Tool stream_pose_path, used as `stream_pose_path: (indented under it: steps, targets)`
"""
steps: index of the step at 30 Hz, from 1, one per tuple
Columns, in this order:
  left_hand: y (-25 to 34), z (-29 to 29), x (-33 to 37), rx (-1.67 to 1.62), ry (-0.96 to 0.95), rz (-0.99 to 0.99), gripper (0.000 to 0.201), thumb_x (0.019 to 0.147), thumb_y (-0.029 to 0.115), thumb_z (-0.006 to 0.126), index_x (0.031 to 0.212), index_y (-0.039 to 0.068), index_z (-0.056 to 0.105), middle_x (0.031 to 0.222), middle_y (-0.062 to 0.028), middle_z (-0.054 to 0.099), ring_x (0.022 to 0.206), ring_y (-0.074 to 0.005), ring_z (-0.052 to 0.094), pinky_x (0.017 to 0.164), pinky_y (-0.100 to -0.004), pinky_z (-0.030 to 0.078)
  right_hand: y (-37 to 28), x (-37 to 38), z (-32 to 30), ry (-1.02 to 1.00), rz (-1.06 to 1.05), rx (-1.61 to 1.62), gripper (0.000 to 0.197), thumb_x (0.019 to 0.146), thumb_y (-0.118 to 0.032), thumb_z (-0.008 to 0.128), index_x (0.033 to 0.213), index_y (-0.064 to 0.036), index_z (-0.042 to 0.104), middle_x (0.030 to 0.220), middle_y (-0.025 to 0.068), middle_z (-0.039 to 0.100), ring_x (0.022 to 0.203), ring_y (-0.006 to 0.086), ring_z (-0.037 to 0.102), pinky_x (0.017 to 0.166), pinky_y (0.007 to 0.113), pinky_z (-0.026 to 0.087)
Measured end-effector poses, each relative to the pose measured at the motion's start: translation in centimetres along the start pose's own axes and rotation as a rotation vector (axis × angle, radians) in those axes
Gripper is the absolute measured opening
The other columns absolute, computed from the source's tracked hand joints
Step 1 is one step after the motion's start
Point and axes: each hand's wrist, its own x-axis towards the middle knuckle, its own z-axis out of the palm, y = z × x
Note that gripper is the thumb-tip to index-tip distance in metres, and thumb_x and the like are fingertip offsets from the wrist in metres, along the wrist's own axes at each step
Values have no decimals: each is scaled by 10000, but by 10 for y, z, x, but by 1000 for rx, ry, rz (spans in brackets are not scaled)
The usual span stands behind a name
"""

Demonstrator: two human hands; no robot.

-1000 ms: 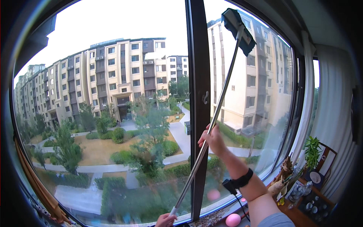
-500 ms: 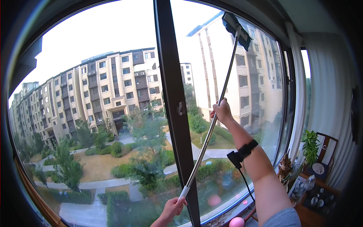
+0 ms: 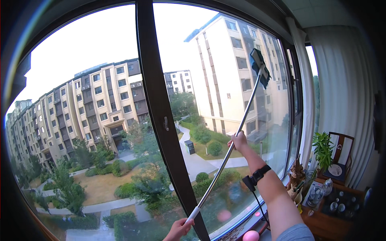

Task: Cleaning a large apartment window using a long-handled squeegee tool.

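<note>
Both hands hold a long-handled mop [image 3: 217,175] with a metal pole, slanting up to the right. My left hand [image 3: 179,229] is closed round the white grip at its lower end. Higher up, my right hand [image 3: 239,140] wraps the middle of the pole. The mop's flat head [image 3: 260,68], fitted with a dark green cloth pad, lies against the right part of the large window pane [image 3: 177,36]. A black strap with a small device and cable [image 3: 257,176] circles my right forearm.
A dark window frame post [image 3: 155,108] with a handle divides the glass. At right hang white curtains [image 3: 341,80]. Below them are a green potted plant [image 3: 323,149], a wooden chair [image 3: 341,152] and a table with glassware [image 3: 321,197]. A pink balloon-like ball [image 3: 251,236] sits by the sill.
The mop head has moved down the glass from the upper edge, and my right hand has come lower with the pole. The view has shifted right.
</note>
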Motion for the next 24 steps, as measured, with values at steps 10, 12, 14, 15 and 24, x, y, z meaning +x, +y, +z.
stream_pose_path:
  steps: [10, 12, 14, 15, 24]
  targets:
    - [-32, -44, -57, -19, 68, -83, 247, 904, 292, 617, 969, 58, 664, 609, 54, 504, 482, -39, 423, 422, -201, 309, 61, -64, 14, -160, 194, 67, 197, 894, -127, 533, 979, -23, 389, 705, 144, 654, 594, 213, 680, 471, 322, 567]
    - [-62, -64, -74, 22, 107, -123, 252, 896, 299, 626, 964, 60, 665, 614, 55, 509, 486, -40, 425, 428, -205, 312, 74, -85, 25, -308, 287, 89, 251, 894, -186, 566, 989, -33, 392, 762, 119, 669, 632, 201, 688, 520, 315, 579]
    - [-122, -95, -99, 122, 166, -180, 283, 879, 329, 644, 965, 61, 667, 621, 54, 516, 496, -41, 428, 432, -206, 306, 75, -119, 47, -343, 303, 142, 283, 895, -202, 578, 988, -21, 381, 772, 112, 655, 632, 189, 685, 507, 302, 571]
    - [-148, -107, -110, 175, 184, -197, 310, 870, 353, 653, 972, 61, 669, 624, 52, 518, 500, -41, 428, 430, -203, 296, 67, -142, 61, -347, 295, 184, 288, 898, -195, 578, 976, -7, 374, 754, 113, 639, 627, 183, 682, 489, 292, 564]
    - [-135, -111, -162, 23, 213, -266, 332, 871, 402, 647, 871, 71, 621, 588, 59, 460, 472, -47, 389, 406, -203, 269, 20, -242, 131, -585, 175, 67, 402, 890, -312, 612, 1001, 32, 436, 737, 69, 619, 628, 126, 653, 504, 215, 526]
